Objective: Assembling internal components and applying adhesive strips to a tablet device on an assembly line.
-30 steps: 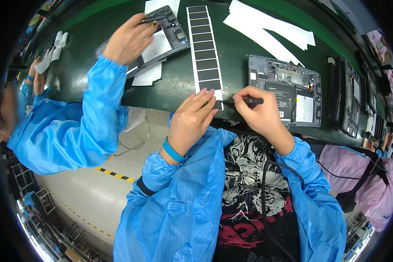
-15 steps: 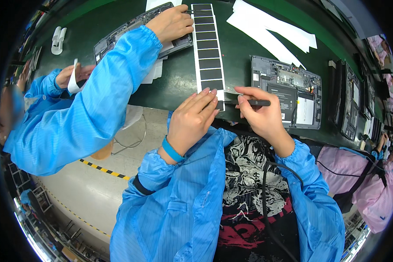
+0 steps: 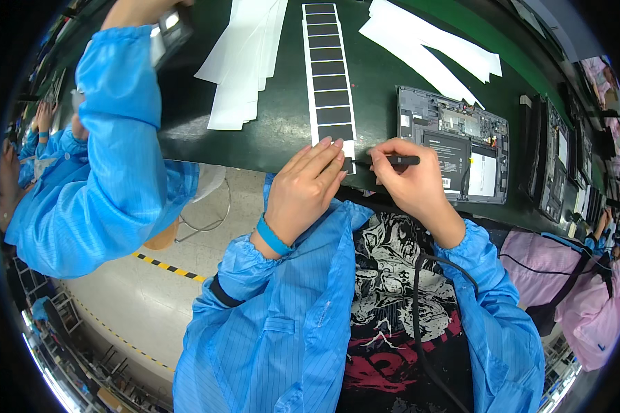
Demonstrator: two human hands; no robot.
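Note:
A long white backing strip (image 3: 312, 103) with a row of black rectangular stickers (image 3: 333, 98) runs away from me across the green table. My left hand (image 3: 306, 184) lies over its near end, fingers stretched out and pressed flat. In my right hand (image 3: 413, 180) is a pair of black tweezers (image 3: 402, 160), pinched between thumb and fingers. Their tips point left at the last black sticker beside my left fingertips; whether they grip its edge is too small to tell. Right of my hand sits an opened laptop base (image 3: 455, 117) with its battery and circuit board showing.
White paper sheets (image 3: 240, 76) lie left of the strip, and more white sheets (image 3: 420, 45) lie beyond it to the right. Further right stand several laptop bases (image 3: 551, 158). A co-worker's blue sleeve (image 3: 120, 103) reaches over the table at left.
The co-worker's arm has swung left, and the laptop base that lay left of the strip is gone from there, uncovering white sheets. My right hand has shifted slightly left; my left hand stays put.

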